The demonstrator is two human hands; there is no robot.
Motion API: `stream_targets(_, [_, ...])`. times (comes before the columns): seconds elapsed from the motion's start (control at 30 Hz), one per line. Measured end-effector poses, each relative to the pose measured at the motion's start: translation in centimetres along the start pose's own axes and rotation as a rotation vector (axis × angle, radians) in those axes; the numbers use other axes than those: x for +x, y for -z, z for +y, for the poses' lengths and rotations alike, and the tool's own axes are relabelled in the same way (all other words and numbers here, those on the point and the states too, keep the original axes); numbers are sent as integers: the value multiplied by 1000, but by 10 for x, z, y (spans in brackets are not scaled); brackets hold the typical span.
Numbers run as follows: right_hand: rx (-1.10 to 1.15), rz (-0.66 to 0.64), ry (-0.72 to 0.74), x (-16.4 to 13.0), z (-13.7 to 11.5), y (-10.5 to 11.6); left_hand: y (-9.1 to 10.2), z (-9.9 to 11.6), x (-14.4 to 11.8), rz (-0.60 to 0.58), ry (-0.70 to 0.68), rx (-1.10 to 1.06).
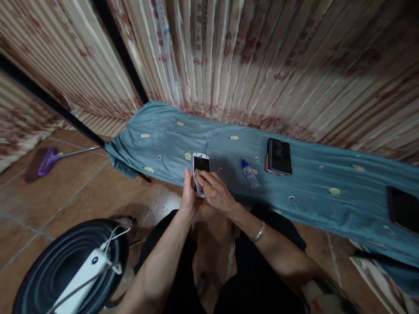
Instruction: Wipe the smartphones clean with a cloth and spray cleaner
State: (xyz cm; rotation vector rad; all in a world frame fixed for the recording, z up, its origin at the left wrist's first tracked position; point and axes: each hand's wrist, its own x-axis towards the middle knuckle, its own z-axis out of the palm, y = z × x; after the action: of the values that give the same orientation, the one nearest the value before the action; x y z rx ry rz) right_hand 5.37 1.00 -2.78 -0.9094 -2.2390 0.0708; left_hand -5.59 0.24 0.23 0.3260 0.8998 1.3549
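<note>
Striped curtain point(229, 56) forms the background, rising behind the counter; tiled floor point(81, 192) lies below. A blue-green cloth point(212, 131) covers the counter along its length. Equipment, in descending size:

1. Round black stand point(36, 266), at my left, with a white power strip point(81, 279) on top.
2. Purple broom head point(47, 161), on the floor beyond the stand.
3. Left hand point(189, 192): closed on the white phone point(201, 163), gripping its lower part. The phone is at the counter's near edge, screen up; whether it touches the cloth, I cannot tell.
4. Right hand point(216, 192): fingers drawn narrow, pinching the pad against the screen.
5. Black device point(404, 207), at the counter's far right, and phone stack point(279, 156), nearer my hands.
6. Blue-capped bottle point(250, 175), lying between the right hand and the stack.
7. Pale pad point(197, 179), apparently a folded wipe; its material is unclear.

Step in hand, by my judgement: wiping the screen. Next move calls for a steady left grip and light, even strokes reaching the upper screen.
</note>
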Motion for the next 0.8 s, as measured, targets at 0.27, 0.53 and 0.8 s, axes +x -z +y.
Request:
stream_targets(0.27, [-28, 28, -140, 4, 29, 10, -13, -19, -5, -96, 46, 28])
stream_targets(0.53, [-35, 50, -194, -2, 38, 22, -25, -26, -12, -155, 82, 72])
stream_targets(0.8, [-15, 34, -59, -16, 13, 18, -19, -19, -4, -29, 123, 74])
